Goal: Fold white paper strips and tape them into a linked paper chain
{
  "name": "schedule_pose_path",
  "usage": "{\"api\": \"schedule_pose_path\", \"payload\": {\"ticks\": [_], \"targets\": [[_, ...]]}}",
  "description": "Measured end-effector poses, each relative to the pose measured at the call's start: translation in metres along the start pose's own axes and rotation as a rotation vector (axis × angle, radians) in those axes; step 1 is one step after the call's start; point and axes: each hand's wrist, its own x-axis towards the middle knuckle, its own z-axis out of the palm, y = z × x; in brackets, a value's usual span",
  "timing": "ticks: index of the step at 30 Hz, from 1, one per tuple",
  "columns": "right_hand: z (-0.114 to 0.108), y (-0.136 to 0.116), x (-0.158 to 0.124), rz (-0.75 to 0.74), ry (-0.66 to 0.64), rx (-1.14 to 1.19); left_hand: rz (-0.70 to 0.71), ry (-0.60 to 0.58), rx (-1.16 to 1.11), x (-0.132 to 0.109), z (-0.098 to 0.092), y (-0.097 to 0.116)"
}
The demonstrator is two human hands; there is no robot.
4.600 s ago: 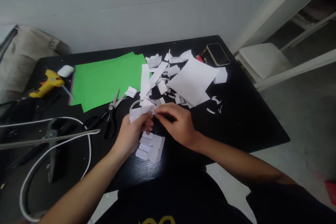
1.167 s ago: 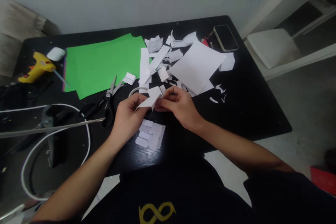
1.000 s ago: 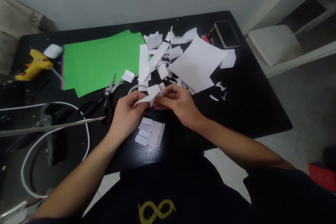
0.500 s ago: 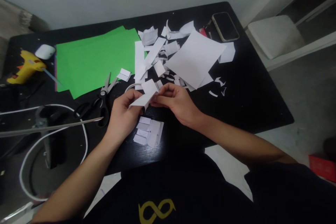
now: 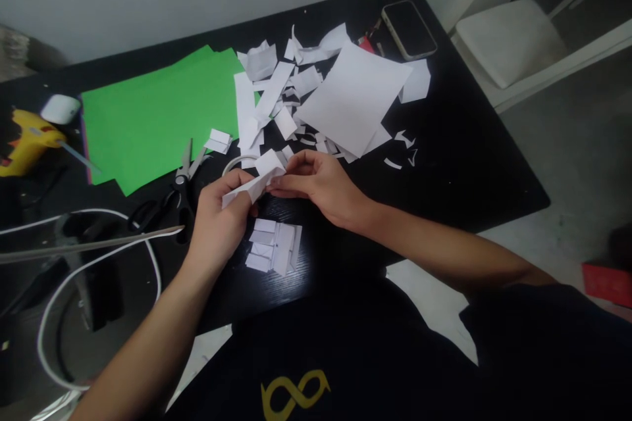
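A narrow folded strip of white paper [image 5: 253, 188] is held between both hands above the black table. My left hand [image 5: 222, 214] grips its left end, thumb on top. At its right end, my right hand [image 5: 320, 187] pinches the paper between thumb and fingers. Small folded white pieces [image 5: 275, 247] lie in a stack just below the hands. Behind the strip are a white ring-shaped item [image 5: 237, 161], partly hidden, and a pile of white paper scraps [image 5: 285, 123]. A large white sheet [image 5: 353, 99] lies right of the scraps.
Green sheets [image 5: 158, 115] lie at the back left, with black-handled scissors [image 5: 182, 179] in front. A yellow glue gun [image 5: 32, 138], a white case [image 5: 60, 108] and a looping white cable [image 5: 49, 309] are at the left. A phone [image 5: 409, 29] rests near the back right edge.
The view has shifted, so the table items appear further left. The held paper now looks narrower and more folded over, with both hands still on it.
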Motion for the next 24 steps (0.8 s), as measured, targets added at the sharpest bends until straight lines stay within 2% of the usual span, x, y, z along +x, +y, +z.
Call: {"api": "schedule_pose_path", "payload": {"ticks": [3, 24], "targets": [[-0.0008, 0.0000, 0.0003, 0.007, -0.010, 0.009, -0.029, -0.024, -0.058, 0.0006, -0.0011, 0.0000], [-0.0006, 0.0011, 0.0026, 0.048, -0.045, 0.045, -0.011, 0.015, 0.002, -0.0012, -0.0011, 0.0065]]}}
